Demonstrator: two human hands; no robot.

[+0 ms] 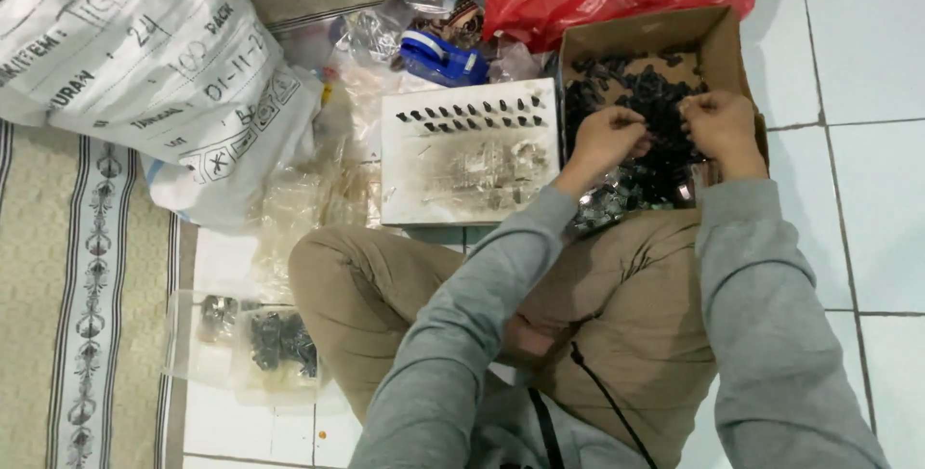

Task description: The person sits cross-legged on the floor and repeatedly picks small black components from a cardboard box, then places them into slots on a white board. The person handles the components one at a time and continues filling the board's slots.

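White floor tiles (848,45) carry a cardboard box (718,40) heaped with small black parts (665,103); both the left hand (605,137) and right hand (721,124) pinch pieces there. Left of it, a white board (469,180) shows only two short rows of parts (472,115) along its far edge, most of it bare.

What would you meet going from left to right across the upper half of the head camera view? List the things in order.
Large white sack → blue tape dispenser → white board with rows of small black pieces → left hand → right hand, both over the cardboard box of black parts → white floor tiles.
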